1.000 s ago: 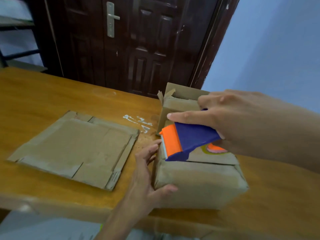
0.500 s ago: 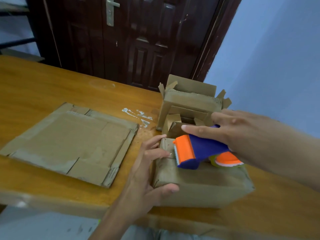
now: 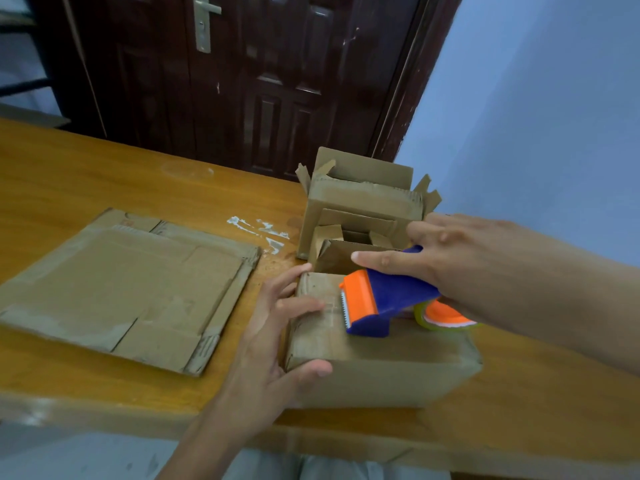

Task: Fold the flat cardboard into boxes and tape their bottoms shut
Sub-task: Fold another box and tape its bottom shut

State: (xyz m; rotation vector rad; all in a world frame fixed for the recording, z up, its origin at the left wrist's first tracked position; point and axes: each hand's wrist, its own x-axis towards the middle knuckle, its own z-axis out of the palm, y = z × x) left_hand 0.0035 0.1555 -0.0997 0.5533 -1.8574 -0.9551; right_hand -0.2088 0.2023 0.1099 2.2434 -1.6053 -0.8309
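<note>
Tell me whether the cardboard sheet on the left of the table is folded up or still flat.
Still flat. The cardboard sheet lies spread on the table, untouched by either hand.

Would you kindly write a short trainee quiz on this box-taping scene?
1. True or false: the right hand holds the tape dispenser.
2. The left hand steadies: A) the near box B) the flat cardboard C) the door handle.
3. Fill in: the dispenser's blade end is coloured ____.

Key: 1 true; 2 A; 3 orange.
</note>
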